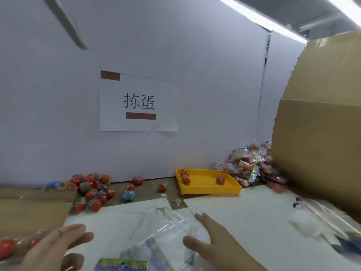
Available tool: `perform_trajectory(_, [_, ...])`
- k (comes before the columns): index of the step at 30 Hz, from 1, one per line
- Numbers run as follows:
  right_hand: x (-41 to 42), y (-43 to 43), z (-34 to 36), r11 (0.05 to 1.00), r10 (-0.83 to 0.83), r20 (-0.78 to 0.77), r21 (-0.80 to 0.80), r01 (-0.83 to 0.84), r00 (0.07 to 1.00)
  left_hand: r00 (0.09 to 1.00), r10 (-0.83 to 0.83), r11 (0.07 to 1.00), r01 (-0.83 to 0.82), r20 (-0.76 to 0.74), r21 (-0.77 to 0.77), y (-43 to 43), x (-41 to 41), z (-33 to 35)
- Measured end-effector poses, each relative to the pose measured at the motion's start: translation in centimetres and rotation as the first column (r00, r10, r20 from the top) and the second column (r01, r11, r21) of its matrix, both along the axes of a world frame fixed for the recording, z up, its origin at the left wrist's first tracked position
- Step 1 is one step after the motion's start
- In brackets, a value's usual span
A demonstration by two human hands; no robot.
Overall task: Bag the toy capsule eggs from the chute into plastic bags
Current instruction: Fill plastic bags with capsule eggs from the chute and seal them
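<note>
Several red and blue toy capsule eggs lie piled at the mouth of a cardboard chute on the left. A clear plastic bag with a colourful printed header lies on the white table between my hands. My left hand is at the lower left with straight fingers, just right of two red eggs at the frame's edge. My right hand rests with spread fingers on the bag's right side. Neither hand grips anything.
A yellow tray holding three eggs stands at the back, with a heap of filled bags behind it. A big cardboard box fills the right. More empty bags lie at the right. A white wall with a paper sign closes the back.
</note>
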State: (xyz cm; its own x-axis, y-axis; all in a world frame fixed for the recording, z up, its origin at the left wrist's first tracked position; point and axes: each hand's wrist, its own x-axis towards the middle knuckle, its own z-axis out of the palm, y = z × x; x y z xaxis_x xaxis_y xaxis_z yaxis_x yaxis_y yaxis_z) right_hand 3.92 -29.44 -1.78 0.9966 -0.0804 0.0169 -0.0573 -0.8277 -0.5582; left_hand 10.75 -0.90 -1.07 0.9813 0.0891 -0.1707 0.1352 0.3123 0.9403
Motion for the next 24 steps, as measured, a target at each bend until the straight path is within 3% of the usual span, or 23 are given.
perform_trajectory(2, [1.3,1.8,-1.5,0.959,-0.03,-0.174,-0.283,-0.02,0.984,1.0,-0.025,1.0,0.025,-0.004,-0.005,0.6,-0.3,-0.3])
perform_trajectory(4, [1.9,3.6,-2.7,0.913,-0.053,-0.21,-0.407,-0.037,0.976,1.0,-0.001,0.999,0.001,-0.005,0.044,0.4,-0.5,-0.2])
perform_trajectory(8, [2.7,4.5,-3.3,0.888,-0.012,-0.029,-0.46,-0.003,1.0,0.999,-0.03,0.996,0.032,-0.027,0.079,0.3,-0.7,-0.3])
perform_trajectory(10, [2.9,5.0,-2.3,0.948,0.036,0.054,-0.317,-0.017,0.998,0.998,-0.026,0.995,0.031,-0.054,0.092,0.1,-0.8,-0.1])
perform_trajectory(12, [3.2,5.5,-0.8,0.992,0.124,0.161,-0.044,-0.119,0.979,0.997,-0.017,0.996,0.023,-0.072,0.083,-0.1,-0.8,0.0])
perform_trajectory(14, [3.3,6.3,1.0,0.941,0.251,0.255,0.16,-0.297,0.934,0.991,-0.041,0.997,0.049,-0.124,0.061,-0.3,-0.7,0.1])
perform_trajectory(17, [3.6,7.8,2.8,0.837,0.435,0.283,0.222,-0.499,0.855,0.965,-0.16,0.987,0.162,-0.21,-0.009,0.0,-0.7,-0.1])
perform_trajectory(20, [4.5,8.9,3.1,0.769,0.531,0.222,0.279,-0.575,0.818,0.945,-0.268,0.963,0.265,-0.189,-0.039,0.5,-0.9,0.0])
perform_trajectory(24, [5.6,9.3,2.6,0.795,0.504,0.213,0.265,-0.546,0.837,0.952,-0.266,0.964,0.259,-0.152,-0.063,0.6,-1.1,0.4])
